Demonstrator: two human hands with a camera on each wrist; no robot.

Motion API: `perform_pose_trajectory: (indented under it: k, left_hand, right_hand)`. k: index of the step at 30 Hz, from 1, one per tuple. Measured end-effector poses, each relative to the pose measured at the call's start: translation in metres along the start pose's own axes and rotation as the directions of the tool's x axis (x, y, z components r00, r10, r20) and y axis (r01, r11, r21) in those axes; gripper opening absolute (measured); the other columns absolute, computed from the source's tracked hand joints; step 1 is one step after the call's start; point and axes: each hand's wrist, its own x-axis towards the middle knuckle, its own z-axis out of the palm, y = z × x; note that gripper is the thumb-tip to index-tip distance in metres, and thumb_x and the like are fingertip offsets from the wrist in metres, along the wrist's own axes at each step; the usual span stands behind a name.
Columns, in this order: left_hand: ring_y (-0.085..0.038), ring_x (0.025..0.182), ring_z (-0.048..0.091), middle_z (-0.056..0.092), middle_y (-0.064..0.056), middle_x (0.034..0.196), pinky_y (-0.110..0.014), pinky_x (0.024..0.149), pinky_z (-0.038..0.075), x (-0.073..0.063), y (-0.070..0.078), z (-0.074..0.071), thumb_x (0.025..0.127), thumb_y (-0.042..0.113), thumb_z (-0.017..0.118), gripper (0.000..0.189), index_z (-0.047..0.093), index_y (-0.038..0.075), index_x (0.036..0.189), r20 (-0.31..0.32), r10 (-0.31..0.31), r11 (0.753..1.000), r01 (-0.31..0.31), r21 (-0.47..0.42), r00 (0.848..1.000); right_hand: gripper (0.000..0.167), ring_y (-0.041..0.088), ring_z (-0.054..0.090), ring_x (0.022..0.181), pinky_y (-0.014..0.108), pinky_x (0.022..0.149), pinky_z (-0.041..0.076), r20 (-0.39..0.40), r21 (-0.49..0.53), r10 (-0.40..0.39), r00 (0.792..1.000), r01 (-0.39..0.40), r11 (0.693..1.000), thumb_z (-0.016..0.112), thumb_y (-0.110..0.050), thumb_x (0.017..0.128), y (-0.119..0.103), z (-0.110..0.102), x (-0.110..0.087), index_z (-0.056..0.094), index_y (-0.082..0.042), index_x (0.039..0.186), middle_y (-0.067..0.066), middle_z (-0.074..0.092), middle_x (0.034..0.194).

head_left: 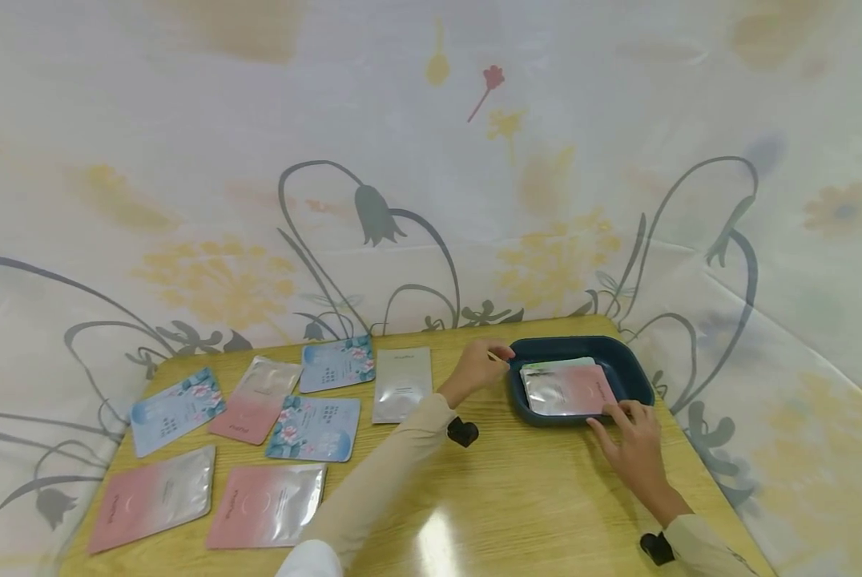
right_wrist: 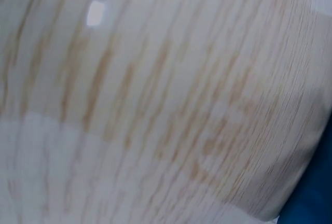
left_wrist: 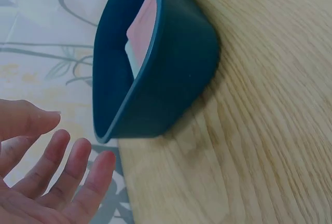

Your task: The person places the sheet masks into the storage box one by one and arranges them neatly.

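Observation:
A dark blue plastic basin stands at the table's back right. Inside lie flat face mask packets, a pink and silver one on top of a pale green one. My left hand is beside the basin's left end, fingertips close to the rim. In the left wrist view that hand has relaxed, parted fingers with nothing between them. My right hand is at the basin's near right rim, thumb and fingers apart, fingertips by the pink packet's corner. The right wrist view shows only table and basin, not the hand.
On the left of the wooden table lie several more mask packets: blue floral ones, pink and silver ones and a pale green and silver one. A flower-printed curtain hangs behind the table.

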Motion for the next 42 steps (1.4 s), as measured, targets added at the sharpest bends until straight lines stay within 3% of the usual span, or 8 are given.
perform_pose_trajectory:
  k: [9,13,18,25,29,32,38,42]
  left_hand:
    - [-0.021,0.095,0.059,0.064,-0.006,0.102,-0.029,0.075,0.051,-0.019,-0.007,-0.022,0.089,0.004,0.062,0.019,0.069,0.008,0.106,-0.027,-0.03,1.0,0.03,0.0,0.999]
    - [-0.022,0.096,0.059,0.064,-0.011,0.104,-0.029,0.076,0.051,-0.028,-0.011,-0.029,0.089,0.004,0.062,0.018,0.069,0.007,0.106,-0.028,-0.029,1.0,0.029,0.003,0.999]
    - [-0.025,0.096,0.06,0.064,-0.016,0.106,-0.03,0.076,0.052,-0.035,-0.019,-0.036,0.089,0.003,0.062,0.019,0.069,0.006,0.106,-0.044,-0.011,1.0,0.012,0.006,0.999]
    - [-0.024,0.089,0.061,0.064,-0.014,0.106,-0.029,0.067,0.053,-0.05,-0.026,-0.055,0.089,0.003,0.062,0.021,0.069,0.007,0.108,-0.079,-0.05,0.998,0.049,-0.026,0.996]
    - [-0.024,0.089,0.062,0.063,-0.015,0.107,-0.029,0.066,0.054,-0.057,-0.031,-0.062,0.088,0.004,0.063,0.022,0.068,0.007,0.11,-0.104,-0.047,0.998,0.041,-0.056,0.993]
    - [-0.025,0.087,0.062,0.062,-0.018,0.108,-0.036,0.066,0.055,-0.064,-0.037,-0.066,0.088,0.004,0.063,0.022,0.067,0.006,0.11,-0.107,-0.046,0.996,0.037,-0.084,0.993]
    - [-0.021,0.083,0.063,0.062,-0.018,0.106,-0.042,0.063,0.054,-0.082,-0.047,-0.078,0.089,0.002,0.062,0.023,0.066,0.004,0.111,-0.148,-0.086,0.992,0.071,-0.105,0.985]
    - [-0.029,0.084,0.064,0.062,-0.021,0.105,-0.045,0.063,0.054,-0.091,-0.055,-0.086,0.088,0.004,0.063,0.025,0.065,0.002,0.112,-0.2,-0.118,0.987,0.093,-0.129,0.973]
  right_hand:
    - [0.055,0.037,0.042,0.074,0.049,0.063,0.03,-0.055,-0.014,-0.011,0.998,0.01,1.0,0.055,-0.054,0.09,-0.002,-0.001,0.001,0.064,0.0,0.084,0.018,0.05,0.082]
    - [0.058,0.037,0.042,0.075,0.048,0.063,0.03,-0.037,-0.018,0.003,0.999,-0.004,1.0,0.052,-0.056,0.091,-0.002,-0.001,-0.002,0.064,0.0,0.085,0.019,0.05,0.082]
    - [0.052,0.039,0.041,0.077,0.05,0.064,0.031,0.007,-0.019,0.02,1.0,-0.02,1.0,0.056,-0.051,0.09,-0.003,-0.004,-0.003,0.063,0.0,0.086,0.02,0.05,0.084]
    - [0.035,0.039,0.041,0.079,0.049,0.065,0.031,0.037,0.002,0.023,0.999,-0.023,1.0,0.072,-0.033,0.082,-0.001,-0.003,-0.002,0.064,0.0,0.089,0.019,0.049,0.085]
    - [0.049,0.04,0.042,0.079,0.051,0.065,0.031,0.037,-0.024,0.025,0.999,-0.024,0.999,0.061,-0.049,0.089,0.0,-0.003,0.0,0.064,0.001,0.088,0.02,0.049,0.085]
    - [0.056,0.04,0.041,0.077,0.051,0.064,0.031,0.028,-0.036,0.03,0.999,-0.029,0.999,0.053,-0.054,0.091,-0.001,-0.003,-0.001,0.063,0.0,0.087,0.02,0.049,0.083]
    - [0.056,0.038,0.041,0.077,0.05,0.063,0.03,0.016,-0.026,0.038,0.999,-0.037,0.999,0.051,-0.056,0.091,-0.002,-0.001,-0.001,0.062,-0.001,0.087,0.018,0.048,0.082]
    - [0.061,0.039,0.04,0.078,0.051,0.065,0.03,0.025,-0.02,0.045,0.999,-0.044,0.999,0.049,-0.059,0.091,-0.004,0.0,0.001,0.063,0.0,0.087,0.02,0.048,0.083]
